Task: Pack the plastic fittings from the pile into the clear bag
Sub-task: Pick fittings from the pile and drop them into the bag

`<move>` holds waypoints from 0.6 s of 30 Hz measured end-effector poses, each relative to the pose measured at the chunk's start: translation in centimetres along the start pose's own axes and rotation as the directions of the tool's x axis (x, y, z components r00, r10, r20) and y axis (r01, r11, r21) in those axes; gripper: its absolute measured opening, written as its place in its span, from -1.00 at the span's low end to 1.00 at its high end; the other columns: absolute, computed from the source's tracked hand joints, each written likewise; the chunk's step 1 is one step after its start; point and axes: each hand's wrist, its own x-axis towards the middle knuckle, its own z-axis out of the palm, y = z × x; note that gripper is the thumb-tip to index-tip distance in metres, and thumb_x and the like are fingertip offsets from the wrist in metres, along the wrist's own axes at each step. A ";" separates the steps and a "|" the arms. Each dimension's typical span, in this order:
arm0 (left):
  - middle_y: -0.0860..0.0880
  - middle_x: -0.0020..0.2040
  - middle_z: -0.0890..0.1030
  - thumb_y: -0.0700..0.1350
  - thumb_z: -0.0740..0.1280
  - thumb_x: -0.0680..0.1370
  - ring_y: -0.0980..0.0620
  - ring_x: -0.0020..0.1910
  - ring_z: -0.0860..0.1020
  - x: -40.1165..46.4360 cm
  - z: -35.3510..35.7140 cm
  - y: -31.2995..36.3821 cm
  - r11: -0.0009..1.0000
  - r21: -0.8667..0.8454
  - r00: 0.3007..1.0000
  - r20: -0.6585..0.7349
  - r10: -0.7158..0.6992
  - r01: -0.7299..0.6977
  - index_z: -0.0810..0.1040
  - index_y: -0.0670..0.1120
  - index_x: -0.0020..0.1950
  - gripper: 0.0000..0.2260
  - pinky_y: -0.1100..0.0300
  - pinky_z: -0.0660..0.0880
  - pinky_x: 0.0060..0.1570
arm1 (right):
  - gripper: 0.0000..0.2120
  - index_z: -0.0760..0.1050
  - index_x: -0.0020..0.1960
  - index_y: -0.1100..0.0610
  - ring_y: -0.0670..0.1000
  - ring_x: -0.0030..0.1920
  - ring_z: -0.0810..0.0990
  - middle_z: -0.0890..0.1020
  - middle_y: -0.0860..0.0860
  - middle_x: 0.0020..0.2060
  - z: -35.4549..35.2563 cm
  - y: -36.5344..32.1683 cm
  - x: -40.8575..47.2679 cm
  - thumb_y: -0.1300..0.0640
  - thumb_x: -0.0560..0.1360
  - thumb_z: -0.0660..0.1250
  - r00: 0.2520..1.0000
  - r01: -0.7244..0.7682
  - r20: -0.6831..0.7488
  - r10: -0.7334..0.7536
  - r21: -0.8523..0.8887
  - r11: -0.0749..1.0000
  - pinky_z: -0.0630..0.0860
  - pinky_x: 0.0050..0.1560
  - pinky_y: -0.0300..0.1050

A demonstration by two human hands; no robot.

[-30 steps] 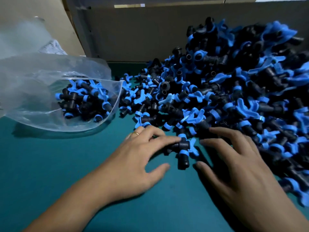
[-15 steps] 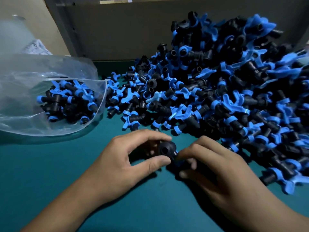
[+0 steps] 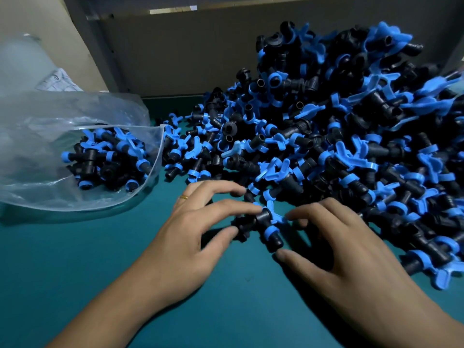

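Black-and-blue fitting (image 3: 263, 223) on teal table (image 3: 75, 259) at pile (image 3: 339, 134) edge, pinched by left hand (image 3: 190, 237) forefinger and thumb, right hand (image 3: 336, 249) fingers curled touching it (grip unclear), clear bag (image 3: 50, 146) partly filled at left.

Matt black-and-blue plastic fittings (image 3: 339, 136); glossy, crinkled clear bag (image 3: 50, 136); smooth teal tabletop (image 3: 75, 259).

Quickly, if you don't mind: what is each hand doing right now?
Left hand: index finger and thumb pinch a black and blue fitting lying on the green table.
Right hand: fingers spread beside that fitting; grip cannot be told.
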 end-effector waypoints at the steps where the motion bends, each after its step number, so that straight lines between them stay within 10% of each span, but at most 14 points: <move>1: 0.25 0.45 0.42 -0.24 0.37 0.61 0.04 0.55 0.30 0.1 0.0 0.0 1.000 0.024 1.000 0.010 -0.011 0.011 0.56 0.24 0.40 -0.53 0.03 0.23 0.48 | -0.57 0.43 0.29 -0.31 -0.23 0.16 0.46 0.43 -0.32 0.10 -0.1 -0.1 0.0 -0.35 0.46 0.35 1.000 0.013 0.017 -0.013 0.001 1.000 0.44 0.04 -0.24; 18: 0.25 0.08 0.60 0.16 0.48 0.50 0.10 0.13 0.58 0.0 0.4 -0.4 1.000 -0.011 0.998 0.058 -0.001 0.002 0.63 0.17 0.31 -0.62 0.17 0.47 0.15 | -0.78 0.52 0.10 -0.18 -0.09 0.01 0.47 0.43 -0.19 0.00 0.0 -1.1 -0.6 -0.23 0.54 0.41 0.982 0.180 -0.047 -0.183 -0.059 0.982 0.55 -0.17 -0.07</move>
